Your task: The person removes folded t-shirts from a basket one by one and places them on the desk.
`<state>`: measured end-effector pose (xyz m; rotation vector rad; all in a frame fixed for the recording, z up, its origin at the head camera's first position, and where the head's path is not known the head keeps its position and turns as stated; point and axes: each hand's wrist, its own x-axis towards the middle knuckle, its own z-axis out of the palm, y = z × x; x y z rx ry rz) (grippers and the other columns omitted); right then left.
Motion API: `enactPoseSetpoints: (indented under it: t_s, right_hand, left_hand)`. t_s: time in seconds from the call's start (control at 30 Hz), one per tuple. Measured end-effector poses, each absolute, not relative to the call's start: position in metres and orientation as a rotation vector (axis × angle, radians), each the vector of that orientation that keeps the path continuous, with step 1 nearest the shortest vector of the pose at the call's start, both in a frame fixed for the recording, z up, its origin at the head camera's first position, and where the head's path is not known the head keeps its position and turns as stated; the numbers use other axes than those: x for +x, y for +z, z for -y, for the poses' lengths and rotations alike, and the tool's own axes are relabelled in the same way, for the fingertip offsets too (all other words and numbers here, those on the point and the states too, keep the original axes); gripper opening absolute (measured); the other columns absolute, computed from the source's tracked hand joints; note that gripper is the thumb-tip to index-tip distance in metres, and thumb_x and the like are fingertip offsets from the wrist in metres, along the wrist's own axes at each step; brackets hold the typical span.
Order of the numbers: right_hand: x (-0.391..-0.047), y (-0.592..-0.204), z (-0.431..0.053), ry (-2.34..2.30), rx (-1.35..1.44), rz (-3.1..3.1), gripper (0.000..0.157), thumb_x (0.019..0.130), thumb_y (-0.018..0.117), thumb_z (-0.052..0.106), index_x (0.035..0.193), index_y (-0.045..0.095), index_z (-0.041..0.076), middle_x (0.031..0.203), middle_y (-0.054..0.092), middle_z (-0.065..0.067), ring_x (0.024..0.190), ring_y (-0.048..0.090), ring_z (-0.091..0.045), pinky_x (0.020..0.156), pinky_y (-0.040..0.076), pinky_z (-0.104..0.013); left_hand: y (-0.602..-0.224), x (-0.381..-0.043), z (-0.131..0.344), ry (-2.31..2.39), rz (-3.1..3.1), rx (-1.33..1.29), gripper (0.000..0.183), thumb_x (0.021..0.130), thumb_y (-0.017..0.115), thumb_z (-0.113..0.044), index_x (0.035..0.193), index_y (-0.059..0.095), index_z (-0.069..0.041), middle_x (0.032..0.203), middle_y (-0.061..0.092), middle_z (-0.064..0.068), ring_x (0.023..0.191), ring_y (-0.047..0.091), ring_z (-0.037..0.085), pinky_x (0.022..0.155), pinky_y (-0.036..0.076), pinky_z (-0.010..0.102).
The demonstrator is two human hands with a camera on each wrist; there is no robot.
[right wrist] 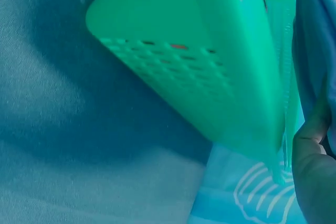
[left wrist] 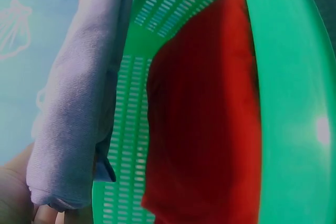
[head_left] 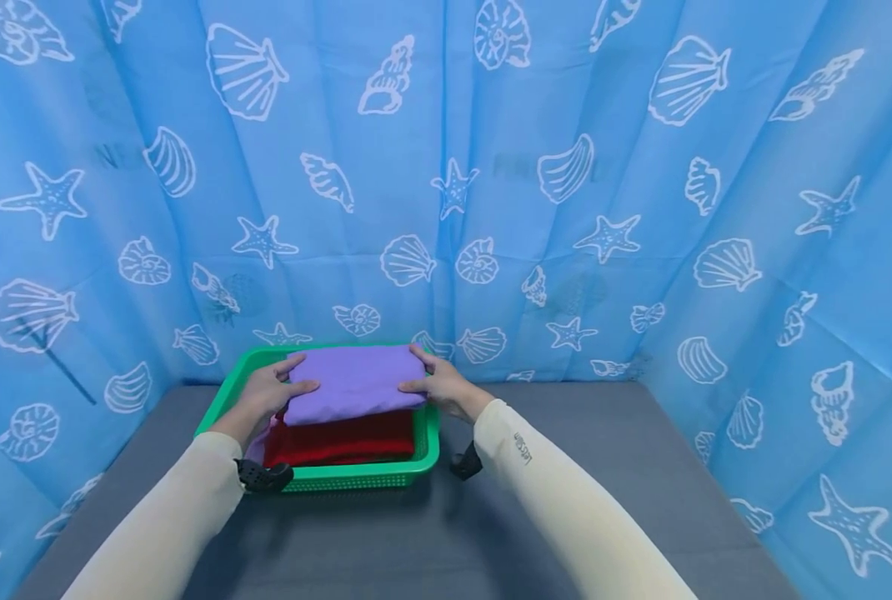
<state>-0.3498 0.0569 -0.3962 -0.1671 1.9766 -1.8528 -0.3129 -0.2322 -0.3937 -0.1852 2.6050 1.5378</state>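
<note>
Both hands hold a folded purple cloth (head_left: 358, 383) over the green plastic basket (head_left: 341, 472). My left hand (head_left: 269, 390) grips its left side, thumb on top and fingers beneath. At the right side my right hand (head_left: 446, 385) pinches it the same way. In the left wrist view the purple cloth (left wrist: 79, 87) shows as a thick folded edge, raised above the basket floor. Below it a folded red cloth (head_left: 348, 442) lies in the basket, near the front wall. Some more purple fabric (head_left: 257, 446) shows at the basket's left inside, partly hidden by the left wrist.
The basket stands on a grey tabletop (head_left: 566, 475), toward the back left. A blue curtain (head_left: 521, 208) printed with white shells and starfish hangs behind and along both sides. Black wrist straps (head_left: 264, 477) sit on both forearms over pale sleeves.
</note>
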Motion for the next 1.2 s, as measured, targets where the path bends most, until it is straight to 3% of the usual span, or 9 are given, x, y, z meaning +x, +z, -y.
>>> enactPoseSetpoints:
  t_s: [0.07,0.13,0.57,0.77,1.2]
  right_hand:
    - [-0.351,-0.396,-0.06,-1.859,-0.168,-1.972,0.084,0.09,0.066,-0.003,0.157,0.024,0.023,0.159,0.025,-0.02,0.133,0.046,-0.036,0.091,0.055,-0.037]
    - [-0.351,-0.396,-0.064,-1.866,-0.168,-1.963,0.084,0.09,0.066,-0.004,0.158,0.023,0.023,0.159,0.025,-0.021,0.134,0.045,-0.036,0.093,0.054,-0.038]
    - [-0.352,-0.4,-0.097,-1.924,-0.117,-1.888,0.084,0.092,0.062,-0.006,0.158,0.021,0.026,0.162,0.018,-0.019,0.141,0.036,-0.035,0.106,0.044,-0.044]
    - [-0.353,-0.403,-0.111,-1.942,-0.12,-1.86,0.085,0.092,0.061,-0.008,0.158,0.019,0.024,0.162,0.015,-0.02,0.143,0.033,-0.036,0.107,0.044,-0.044]
    - [-0.354,-0.407,-0.148,-1.905,-0.091,-1.895,0.083,0.094,0.059,-0.006,0.159,0.017,0.024,0.163,0.013,-0.019,0.14,0.037,-0.036,0.106,0.045,-0.043]
  left_hand:
    - [-0.394,-0.313,0.229,1.544,-2.593,-0.199,0.077,0.092,0.07,-0.032,0.156,0.029,-0.02,0.16,0.018,0.026,0.148,0.018,0.042,0.113,0.032,0.056]
    - [-0.393,-0.315,0.226,1.556,-2.581,-0.203,0.077,0.092,0.07,-0.033,0.156,0.029,-0.021,0.161,0.018,0.025,0.148,0.018,0.042,0.113,0.03,0.057]
    - [-0.387,-0.32,0.193,1.632,-2.539,-0.181,0.073,0.092,0.07,-0.027,0.155,0.033,-0.021,0.16,0.022,0.022,0.148,0.021,0.038,0.113,0.035,0.049]
    - [-0.388,-0.322,0.18,1.635,-2.548,-0.155,0.071,0.092,0.07,-0.026,0.154,0.035,-0.021,0.16,0.025,0.021,0.148,0.023,0.036,0.115,0.032,0.049]
    - [-0.398,-0.329,0.142,1.687,-2.521,-0.124,0.069,0.093,0.069,-0.021,0.153,0.036,-0.017,0.157,0.031,0.022,0.146,0.025,0.036,0.11,0.039,0.047]
